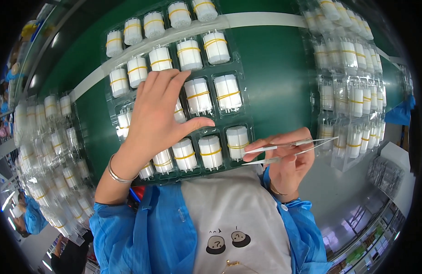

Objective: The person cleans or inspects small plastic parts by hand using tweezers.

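Observation:
A clear plastic tray (244,98) holds rows of white tube bundles, each tied with a yellow rubber band, on the green work surface. My left hand (157,107) reaches over the tray's left half with fingers and thumb apart, hiding some bundles. Its fingertips come close to the bundles of an upper row; contact cannot be told. Beside the tray's lower right corner, my right hand (291,166) grips a pair of tweezers (261,149). Their pale tips point left and stand apart, close to the corner bundle (237,142).
Stacked clear trays of similar white bundles (350,98) rise on the right, and more stacks (55,150) on the left. A pale strip (266,18) crosses the green surface (277,68). Other people in blue are at the far left, one with a blue sleeve (35,217).

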A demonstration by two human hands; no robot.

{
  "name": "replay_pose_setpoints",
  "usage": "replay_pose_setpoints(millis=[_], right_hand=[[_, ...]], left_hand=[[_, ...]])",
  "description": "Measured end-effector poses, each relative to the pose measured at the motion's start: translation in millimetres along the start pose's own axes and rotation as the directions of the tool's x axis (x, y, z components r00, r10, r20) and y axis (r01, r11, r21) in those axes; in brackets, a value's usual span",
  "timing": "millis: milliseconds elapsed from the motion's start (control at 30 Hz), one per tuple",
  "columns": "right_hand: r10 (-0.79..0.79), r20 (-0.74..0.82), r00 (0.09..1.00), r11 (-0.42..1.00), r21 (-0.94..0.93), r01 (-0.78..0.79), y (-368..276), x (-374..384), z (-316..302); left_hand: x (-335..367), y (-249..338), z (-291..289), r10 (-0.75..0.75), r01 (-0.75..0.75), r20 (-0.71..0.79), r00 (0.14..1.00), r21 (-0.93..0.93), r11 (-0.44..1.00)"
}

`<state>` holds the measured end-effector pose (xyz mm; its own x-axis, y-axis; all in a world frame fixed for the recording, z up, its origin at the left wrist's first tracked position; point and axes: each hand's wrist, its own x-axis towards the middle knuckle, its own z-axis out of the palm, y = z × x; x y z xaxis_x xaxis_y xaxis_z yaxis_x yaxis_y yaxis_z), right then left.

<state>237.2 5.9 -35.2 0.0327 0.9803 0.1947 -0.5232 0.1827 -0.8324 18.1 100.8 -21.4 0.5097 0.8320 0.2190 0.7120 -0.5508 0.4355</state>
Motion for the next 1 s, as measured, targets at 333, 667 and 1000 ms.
replay_pose_setpoints(millis=[333, 667, 1000], right_hand=[[-0.014, 0.046, 0.999, 1.0, -0.003, 0.014, -6.2, -5.2, 7.3], [0.041, 0.23, 0.972, 0.98, -0.199, 0.006, -2.6, -28.0, 42.7], [0.22, 0.31, 0.925, 0.929, -0.355, -0.101, -8.2, -32.8, 77.2]], left_hand=[[-25.8, 7.5, -28.5, -0.047, 0.005, -0.101, 0.994, -0.376, 0.927], [-120.9, 36.0, -4.2, -0.158, -0.089, -0.004, 0.987, -0.844, -0.529], [-137.2, 29.5, -6.9, -0.089, 0.064, 0.045, 0.995, -0.972, 0.226]])
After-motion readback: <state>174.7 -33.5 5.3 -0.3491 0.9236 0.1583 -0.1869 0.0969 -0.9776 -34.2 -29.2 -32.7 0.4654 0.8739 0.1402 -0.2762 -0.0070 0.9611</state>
